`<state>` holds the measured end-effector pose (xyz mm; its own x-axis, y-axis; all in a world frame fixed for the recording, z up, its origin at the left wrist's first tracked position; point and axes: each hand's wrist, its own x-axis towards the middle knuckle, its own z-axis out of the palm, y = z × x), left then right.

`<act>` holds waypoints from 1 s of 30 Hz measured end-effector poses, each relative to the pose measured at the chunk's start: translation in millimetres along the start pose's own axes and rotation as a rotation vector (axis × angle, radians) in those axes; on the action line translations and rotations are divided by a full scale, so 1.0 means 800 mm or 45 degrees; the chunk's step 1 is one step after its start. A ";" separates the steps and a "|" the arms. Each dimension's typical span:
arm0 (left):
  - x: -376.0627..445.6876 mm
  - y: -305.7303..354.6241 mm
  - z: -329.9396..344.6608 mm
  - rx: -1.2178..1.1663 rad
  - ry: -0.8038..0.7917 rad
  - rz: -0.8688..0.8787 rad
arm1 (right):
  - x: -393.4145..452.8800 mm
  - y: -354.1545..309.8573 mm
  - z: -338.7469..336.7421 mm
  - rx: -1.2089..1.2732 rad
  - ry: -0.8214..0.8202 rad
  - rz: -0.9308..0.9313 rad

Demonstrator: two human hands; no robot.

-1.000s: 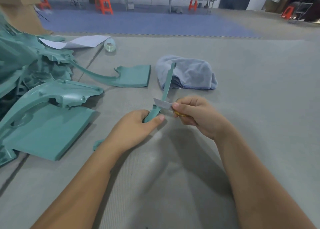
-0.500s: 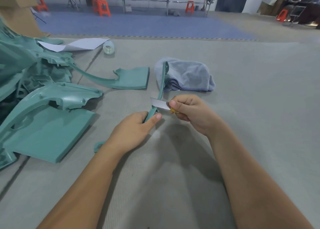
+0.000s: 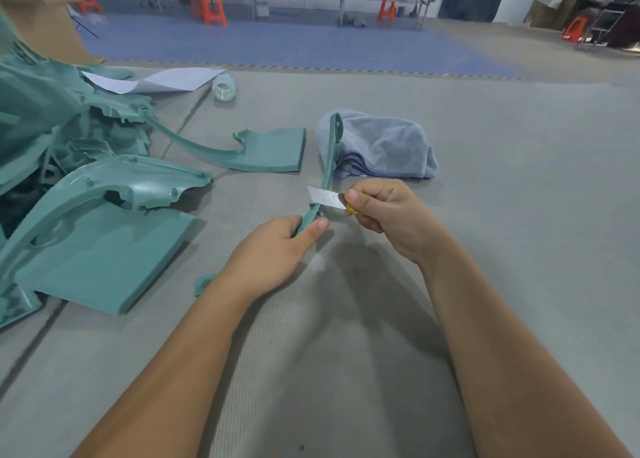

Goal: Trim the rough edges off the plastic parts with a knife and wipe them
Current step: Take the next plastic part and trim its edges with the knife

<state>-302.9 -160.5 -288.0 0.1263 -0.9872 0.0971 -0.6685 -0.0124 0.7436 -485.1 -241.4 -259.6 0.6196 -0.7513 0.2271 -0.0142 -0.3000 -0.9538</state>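
My left hand (image 3: 277, 249) grips the lower end of a long thin teal plastic strip (image 3: 330, 152), which stands edge-on and points away from me over the grey mat. My right hand (image 3: 384, 211) grips a knife with a yellow handle; its bare steel blade (image 3: 323, 197) lies across the strip just above my left thumb. The strip's lowest part is hidden inside my left fist. A folded grey-blue cloth (image 3: 384, 145) lies on the mat just beyond both hands.
A heap of large teal plastic parts (image 3: 86, 215) fills the left side, with one curved part (image 3: 266, 149) reaching toward the cloth. A tape roll (image 3: 224, 88) and white paper (image 3: 152, 79) lie farther back. Orange stools and long tables stand beyond the blue floor.
The strip has swung slightly to the left and more upright against the cloth. The blade stays across it near my left thumb, and both hands have shifted a little.
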 end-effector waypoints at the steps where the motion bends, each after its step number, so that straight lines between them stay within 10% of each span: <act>1: 0.000 0.001 0.000 0.003 0.003 0.003 | 0.000 0.001 0.000 -0.014 -0.006 -0.011; 9: -0.006 0.003 0.000 0.184 -0.056 -0.025 | -0.002 0.005 -0.042 0.067 0.406 -0.063; 18: -0.002 0.001 -0.002 0.150 -0.067 -0.022 | -0.007 -0.004 -0.016 0.199 -0.060 -0.030; 30: -0.006 0.002 0.000 0.210 0.000 0.016 | 0.006 -0.002 -0.008 0.085 -0.140 -0.011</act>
<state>-304.8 -155.8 -287.0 0.1168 -0.9875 0.1057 -0.7815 -0.0257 0.6234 -486.9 -248.5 -255.8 0.7016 -0.6791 0.2158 0.0416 -0.2633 -0.9638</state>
